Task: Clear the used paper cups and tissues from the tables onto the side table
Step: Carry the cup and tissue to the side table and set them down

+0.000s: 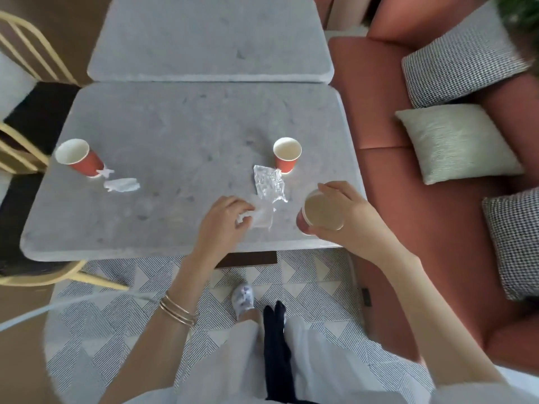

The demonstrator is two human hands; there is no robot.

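The right grip [347, 217] is closing round a held paper cup [320, 214], with the thumb lying along the near rim and the fingers wrapping over the far side. This cup is sitting over the near right corner of the grey mottled worktop [145, 126]; whether its base is touching the surface cannot be told. Its outside is showing orange-red and its inside pale beige.

The left grip [224, 221] is pinching a white tissue [261, 218], which is lying blurred on the worktop close to the near edge. Just beyond it a crinkled whitish sheet [269, 185] is lying flat, tissue or wrapper, I cannot tell which. Its far corner is reaching the base of a middle cup [286, 154], which is standing upright, orange-red with a white inside.

Near the left edge a left cup [78, 157] of the same kind is standing, with torn tissue scraps [121, 184] lying just beside its base.

Thin bangles [178, 312] are circling the left wrist. A terracotta sofa [408, 228] is running along the right side.
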